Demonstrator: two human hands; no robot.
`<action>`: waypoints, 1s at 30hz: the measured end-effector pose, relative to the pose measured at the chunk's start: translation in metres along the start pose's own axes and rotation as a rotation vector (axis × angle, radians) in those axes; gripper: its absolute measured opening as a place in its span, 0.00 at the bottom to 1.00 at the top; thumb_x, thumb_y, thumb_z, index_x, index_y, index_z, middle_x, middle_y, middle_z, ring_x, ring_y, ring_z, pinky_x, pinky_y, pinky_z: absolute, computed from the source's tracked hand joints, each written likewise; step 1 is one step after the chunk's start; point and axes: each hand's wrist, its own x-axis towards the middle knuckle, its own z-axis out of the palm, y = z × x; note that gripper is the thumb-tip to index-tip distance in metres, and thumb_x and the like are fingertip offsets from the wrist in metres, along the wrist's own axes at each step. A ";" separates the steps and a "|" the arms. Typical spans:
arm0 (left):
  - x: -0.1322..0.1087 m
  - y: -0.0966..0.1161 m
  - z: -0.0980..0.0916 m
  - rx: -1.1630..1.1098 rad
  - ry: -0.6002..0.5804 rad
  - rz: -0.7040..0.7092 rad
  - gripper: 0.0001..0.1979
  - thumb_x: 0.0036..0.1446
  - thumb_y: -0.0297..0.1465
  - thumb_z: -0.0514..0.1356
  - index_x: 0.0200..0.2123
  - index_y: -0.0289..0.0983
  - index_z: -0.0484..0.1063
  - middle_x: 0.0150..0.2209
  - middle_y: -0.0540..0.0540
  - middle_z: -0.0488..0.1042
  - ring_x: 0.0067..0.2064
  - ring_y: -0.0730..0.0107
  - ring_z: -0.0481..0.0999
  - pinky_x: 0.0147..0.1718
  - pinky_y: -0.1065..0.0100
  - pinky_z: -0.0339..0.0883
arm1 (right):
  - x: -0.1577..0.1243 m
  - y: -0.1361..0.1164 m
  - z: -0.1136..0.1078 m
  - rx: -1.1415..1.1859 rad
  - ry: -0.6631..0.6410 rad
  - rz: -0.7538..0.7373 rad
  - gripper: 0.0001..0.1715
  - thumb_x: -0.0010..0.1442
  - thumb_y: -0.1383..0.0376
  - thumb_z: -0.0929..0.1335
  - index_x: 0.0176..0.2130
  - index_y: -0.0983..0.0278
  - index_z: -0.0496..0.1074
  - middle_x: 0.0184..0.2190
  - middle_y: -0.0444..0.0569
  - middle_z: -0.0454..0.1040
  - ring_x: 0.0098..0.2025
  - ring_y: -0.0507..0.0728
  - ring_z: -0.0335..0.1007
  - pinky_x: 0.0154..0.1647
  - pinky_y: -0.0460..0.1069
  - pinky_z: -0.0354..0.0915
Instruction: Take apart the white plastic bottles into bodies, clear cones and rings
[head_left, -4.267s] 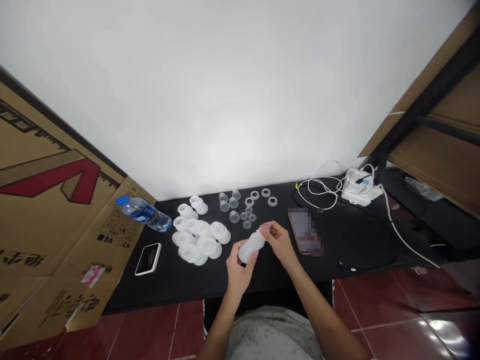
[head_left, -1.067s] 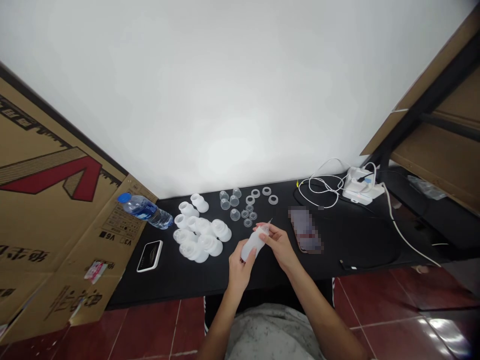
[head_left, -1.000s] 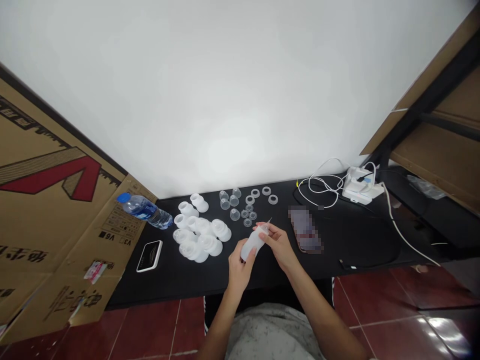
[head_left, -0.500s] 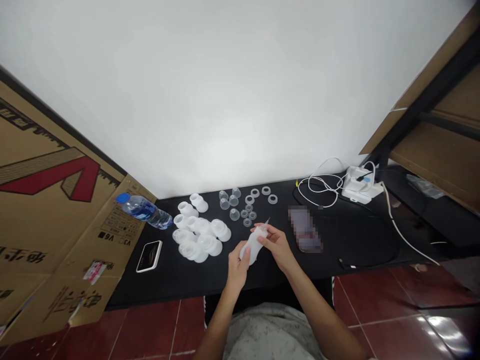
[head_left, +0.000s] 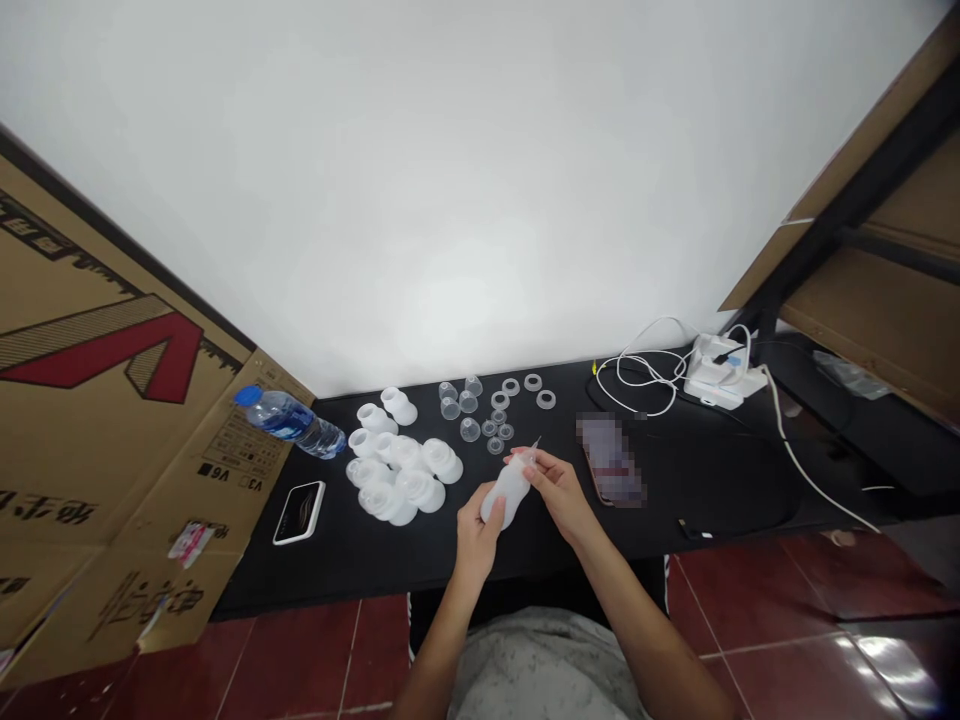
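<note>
A white baby bottle (head_left: 508,492) is held tilted over the near part of the black table, its top pointing up and to the right. My left hand (head_left: 477,528) is wrapped round the bottle's lower body. At the neck, the fingers of my right hand (head_left: 556,488) close on a clear nipple (head_left: 532,456) whose thin tip sticks out past them. Whether the nipple is seated on the neck is hidden by the fingers. Beyond my hands lie several small clear nipples (head_left: 496,446), several white rings (head_left: 546,400) and several clear domed caps (head_left: 470,430).
Several white bottles (head_left: 405,455) stand grouped at left, some with clear caps. Near them are a water bottle (head_left: 292,420), a white-framed phone (head_left: 298,513) and a cardboard box (head_left: 150,450). A blurred phone (head_left: 611,460), white cables (head_left: 645,370) and a power strip (head_left: 724,370) are at right.
The bottle has turned slightly between my hands, and my right fingers have shifted a little up at its neck. The other things on the table stay where they were.
</note>
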 end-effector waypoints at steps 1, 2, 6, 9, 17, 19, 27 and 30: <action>0.000 0.002 0.000 0.013 0.007 0.012 0.27 0.72 0.53 0.58 0.48 0.35 0.83 0.38 0.43 0.82 0.37 0.60 0.78 0.40 0.65 0.72 | 0.000 0.000 0.001 -0.001 0.009 0.002 0.29 0.59 0.44 0.81 0.52 0.59 0.85 0.47 0.55 0.87 0.48 0.67 0.83 0.53 0.59 0.75; -0.001 0.003 0.000 0.022 0.016 0.024 0.27 0.72 0.53 0.58 0.48 0.35 0.83 0.38 0.43 0.82 0.38 0.59 0.78 0.41 0.64 0.72 | -0.001 0.001 0.002 -0.001 0.014 0.002 0.30 0.59 0.44 0.81 0.52 0.59 0.85 0.46 0.55 0.87 0.48 0.67 0.83 0.53 0.60 0.75; -0.001 0.003 0.000 0.013 0.020 0.026 0.27 0.73 0.53 0.57 0.48 0.35 0.82 0.38 0.43 0.82 0.38 0.60 0.78 0.40 0.65 0.71 | 0.000 0.000 0.006 -0.004 0.031 -0.006 0.28 0.60 0.44 0.81 0.51 0.59 0.85 0.46 0.55 0.87 0.47 0.66 0.83 0.52 0.59 0.75; 0.000 -0.001 0.002 -0.037 0.002 -0.016 0.27 0.74 0.53 0.55 0.47 0.36 0.80 0.32 0.47 0.77 0.31 0.65 0.73 0.31 0.68 0.67 | 0.000 0.002 0.006 0.007 0.033 -0.006 0.28 0.63 0.44 0.79 0.54 0.58 0.83 0.49 0.55 0.87 0.50 0.66 0.82 0.56 0.59 0.75; 0.003 0.005 0.005 -0.082 0.009 -0.012 0.25 0.74 0.52 0.56 0.54 0.37 0.75 0.41 0.45 0.81 0.35 0.65 0.76 0.36 0.67 0.72 | -0.007 0.019 -0.006 -0.159 -0.156 -0.038 0.29 0.59 0.51 0.82 0.56 0.57 0.82 0.51 0.51 0.84 0.50 0.63 0.81 0.56 0.57 0.74; 0.004 0.007 0.006 -0.045 -0.021 0.005 0.23 0.74 0.51 0.57 0.53 0.38 0.76 0.41 0.45 0.81 0.37 0.65 0.76 0.38 0.67 0.71 | -0.007 0.019 -0.011 -0.211 -0.120 -0.042 0.26 0.62 0.49 0.80 0.53 0.59 0.83 0.47 0.50 0.84 0.47 0.62 0.80 0.51 0.55 0.75; 0.006 0.009 0.009 -0.051 -0.069 -0.003 0.20 0.68 0.45 0.67 0.56 0.40 0.75 0.47 0.44 0.82 0.42 0.62 0.78 0.41 0.65 0.71 | 0.002 -0.011 -0.019 -0.306 0.033 -0.065 0.27 0.67 0.44 0.75 0.58 0.55 0.80 0.40 0.49 0.83 0.29 0.56 0.67 0.26 0.50 0.63; 0.007 0.010 0.007 -0.068 -0.045 0.018 0.20 0.69 0.44 0.65 0.57 0.40 0.74 0.50 0.43 0.81 0.45 0.61 0.79 0.44 0.64 0.71 | 0.007 -0.020 -0.018 -0.361 0.005 -0.052 0.25 0.70 0.43 0.72 0.54 0.57 0.84 0.40 0.50 0.83 0.28 0.56 0.65 0.28 0.51 0.62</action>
